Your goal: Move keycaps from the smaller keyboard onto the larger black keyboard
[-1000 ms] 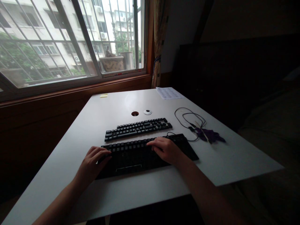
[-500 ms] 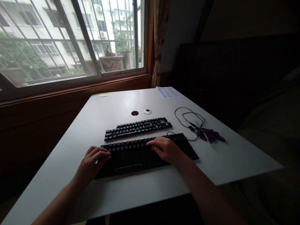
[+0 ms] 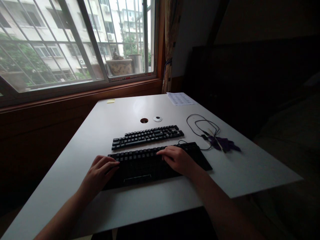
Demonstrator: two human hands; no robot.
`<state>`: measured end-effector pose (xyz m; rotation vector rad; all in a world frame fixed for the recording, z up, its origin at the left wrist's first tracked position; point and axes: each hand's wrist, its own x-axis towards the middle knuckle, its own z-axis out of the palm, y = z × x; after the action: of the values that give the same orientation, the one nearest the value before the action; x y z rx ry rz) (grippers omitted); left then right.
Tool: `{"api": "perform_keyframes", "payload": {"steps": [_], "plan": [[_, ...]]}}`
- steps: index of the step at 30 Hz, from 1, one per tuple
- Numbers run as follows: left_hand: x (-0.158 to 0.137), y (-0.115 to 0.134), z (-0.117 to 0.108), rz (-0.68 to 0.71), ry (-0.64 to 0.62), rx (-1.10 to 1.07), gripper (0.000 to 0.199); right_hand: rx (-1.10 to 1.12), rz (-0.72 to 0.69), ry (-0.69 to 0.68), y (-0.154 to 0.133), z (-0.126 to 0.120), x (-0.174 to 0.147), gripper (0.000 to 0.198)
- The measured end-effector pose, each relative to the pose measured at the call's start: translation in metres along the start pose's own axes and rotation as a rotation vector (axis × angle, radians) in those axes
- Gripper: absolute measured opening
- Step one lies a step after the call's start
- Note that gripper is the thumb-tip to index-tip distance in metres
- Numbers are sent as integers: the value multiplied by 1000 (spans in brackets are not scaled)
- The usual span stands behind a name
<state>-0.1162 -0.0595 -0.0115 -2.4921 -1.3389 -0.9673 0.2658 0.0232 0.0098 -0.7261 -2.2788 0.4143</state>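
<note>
A black keyboard lies near the front of the white table, with keycaps in its back rows and a dark area without visible caps in front. My left hand is over its left end, fingers bent together and tips close to the thumb at the leftmost keys; anything between them is hidden. At the right part of the cap rows is my right hand, its fingertips touching a key and the other fingers curled in. Whether a cap is between those fingers is hidden. Behind the keyboard sit loose black keycaps laid out in rows.
To the right lie a looped black cable and a purple cloth with a thin stick across it. Farther back are a round table hole, a white ring cover, printed papers and a yellow note.
My left fingertips have shifted very slightly to the right and closer to the thumb. My right hand stays on the same key area.
</note>
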Motion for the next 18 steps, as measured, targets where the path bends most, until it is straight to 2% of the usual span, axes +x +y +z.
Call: {"api": "perform_keyframes", "payload": {"steps": [9, 18], "plan": [[1, 4, -5, 14, -27, 34, 18, 4, 5, -2, 1, 1, -1, 30], [6, 14, -7, 7, 16, 45, 12, 15, 7, -3, 2, 1, -1, 30]]}}
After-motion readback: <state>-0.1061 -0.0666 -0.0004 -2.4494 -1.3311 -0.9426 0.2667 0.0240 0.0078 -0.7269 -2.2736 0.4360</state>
